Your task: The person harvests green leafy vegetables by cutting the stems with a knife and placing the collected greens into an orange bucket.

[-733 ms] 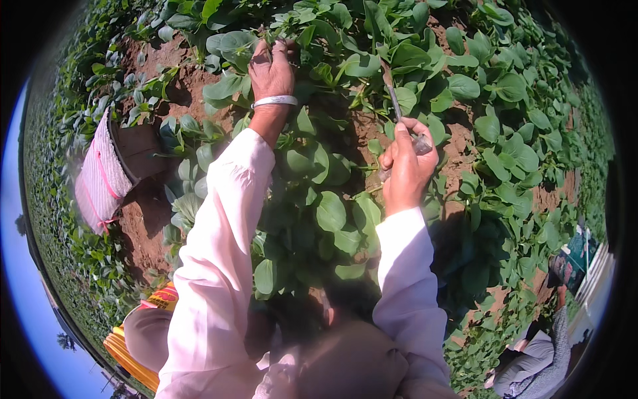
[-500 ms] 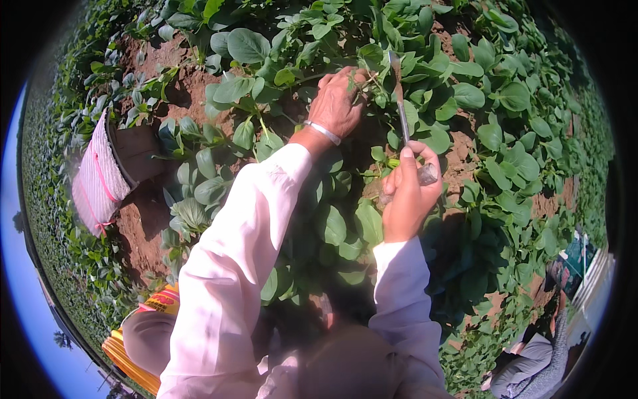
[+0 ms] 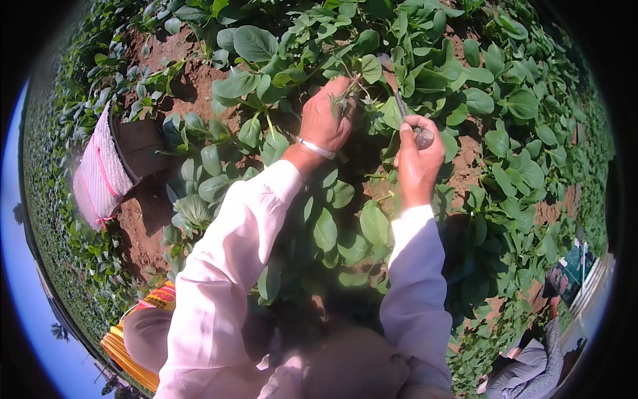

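Observation:
My left hand (image 3: pixel 325 118), with a white bracelet at the wrist, is closed around a thin-stemmed weed (image 3: pixel 355 81) among the leaves. Its fingertips are partly hidden by the weed. My right hand (image 3: pixel 419 156) grips a small hand weeder (image 3: pixel 391 78) with a narrow metal shaft, a flat blade and a round-ended handle. The blade points away from me, just right of my left hand. Broad-leaved green plants (image 3: pixel 256 44) grow all around both hands, with more leaves (image 3: pixel 373 225) below them, nearer to me.
Reddish-brown soil (image 3: pixel 143 229) shows between the plants. At the left lies a white woven container with pink cord (image 3: pixel 100 169). A yellow-orange bag (image 3: pixel 129 346) lies at the lower left. Another person in grey (image 3: pixel 531 372) is at the lower right, near pale boards (image 3: pixel 597 282).
My left hand has drawn slightly back toward me, turning, with the weed in its fingers. My right hand has shifted a little right and away from me with the weeder.

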Motion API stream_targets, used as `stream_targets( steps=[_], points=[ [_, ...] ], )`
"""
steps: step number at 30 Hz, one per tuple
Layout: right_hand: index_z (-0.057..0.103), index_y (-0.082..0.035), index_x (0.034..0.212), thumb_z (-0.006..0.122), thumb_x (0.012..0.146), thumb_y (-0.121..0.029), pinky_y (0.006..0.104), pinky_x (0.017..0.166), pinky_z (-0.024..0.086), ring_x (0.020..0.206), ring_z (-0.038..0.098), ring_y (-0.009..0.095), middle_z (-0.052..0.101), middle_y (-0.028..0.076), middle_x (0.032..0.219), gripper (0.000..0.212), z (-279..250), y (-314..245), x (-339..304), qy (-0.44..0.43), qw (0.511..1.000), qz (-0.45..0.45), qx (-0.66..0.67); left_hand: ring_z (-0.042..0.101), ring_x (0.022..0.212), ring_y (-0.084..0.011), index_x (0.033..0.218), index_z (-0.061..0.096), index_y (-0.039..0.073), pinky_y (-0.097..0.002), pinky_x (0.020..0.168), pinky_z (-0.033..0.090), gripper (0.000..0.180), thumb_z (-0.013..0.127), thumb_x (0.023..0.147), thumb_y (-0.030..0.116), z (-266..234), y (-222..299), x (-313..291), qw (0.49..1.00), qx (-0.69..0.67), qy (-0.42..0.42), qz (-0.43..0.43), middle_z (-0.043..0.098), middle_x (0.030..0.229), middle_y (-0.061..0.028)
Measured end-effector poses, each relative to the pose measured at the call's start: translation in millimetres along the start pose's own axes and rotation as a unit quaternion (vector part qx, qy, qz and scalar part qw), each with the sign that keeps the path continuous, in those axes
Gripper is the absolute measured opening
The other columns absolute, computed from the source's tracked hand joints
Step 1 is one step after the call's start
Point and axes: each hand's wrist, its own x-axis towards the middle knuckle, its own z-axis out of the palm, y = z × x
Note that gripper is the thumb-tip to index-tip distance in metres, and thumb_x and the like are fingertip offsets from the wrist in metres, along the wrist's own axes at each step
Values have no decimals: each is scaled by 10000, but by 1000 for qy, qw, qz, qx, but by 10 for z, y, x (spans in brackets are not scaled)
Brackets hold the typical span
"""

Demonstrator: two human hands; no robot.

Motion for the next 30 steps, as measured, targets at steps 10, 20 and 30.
stream_targets(
  steps=[10,20,30],
  points=[
    [565,-40,889,606,815,4,286,503,406,503,537,183,539,56,573,95,205,-288,-272,-93,974,-161,-132,605,747,-345,962,529,-33,-410,696,473,257,498,919,219,-377,-541,372,901,-123,270,-315,635,830,-193],
    [592,-52,896,613,756,-35,411,614,487,698,635,360,642,166,724,143,485,-153,51,-173,955,-102,-219,643,877,-374,953,599,-47,-402,760,522,268,625,796,168,-533,-769,884,963,154,14,-220,648,918,-250],
    [586,8,829,586,737,-77,462,698,483,777,615,419,632,231,780,125,1112,-41,265,-104,964,-96,-225,629,934,-356,987,663,65,-414,795,503,326,667,759,298,-246,-676,867,947,168,77,-262,657,998,-188]
  ],
)
